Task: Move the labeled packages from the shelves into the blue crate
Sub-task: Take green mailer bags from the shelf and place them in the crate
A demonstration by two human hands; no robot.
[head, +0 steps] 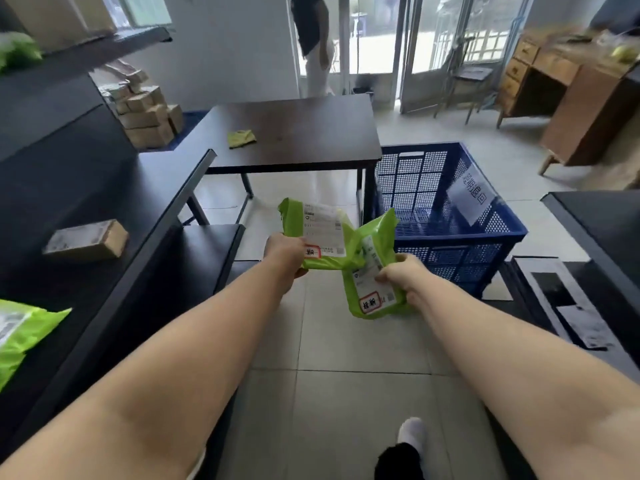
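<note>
So two green packages are in the air right now, one per hand. The left-hand package [320, 233] lies fairly flat with its white shipping label and a small red-bordered sticker facing up; the left hand [284, 252] has its grip closed on the near edge. The right-hand package [372, 268] hangs more upright, tilted, with its own label and red-bordered sticker, and the right hand [407, 277] is closed around its right edge. The two bags overlap or touch in the middle, can't really tell which.

Both are held over the tiled floor, just short of the blue crate [446, 233], which sits on the floor beside the dark tabletop [294, 129]. What shows of the crate's inside looks empty, only mesh walls and a white paper sign on its side, though the bottom isn't fully visible. So my read: nothing dropped in yet, or very little, and these two go in next with a short reach forward and to the right.

What's left: another green package [20, 336] on the lower shelf [104, 202] at the left edge, a cardboard box with a label [86, 239] further along that shelf, and something green [17, 51] up on the top shelf, too blurry to say more. There's also a stack of cardboard boxes [145, 112] behind the shelves, no idea if those count.

I'd call it early days, plenty of trips left.
</note>
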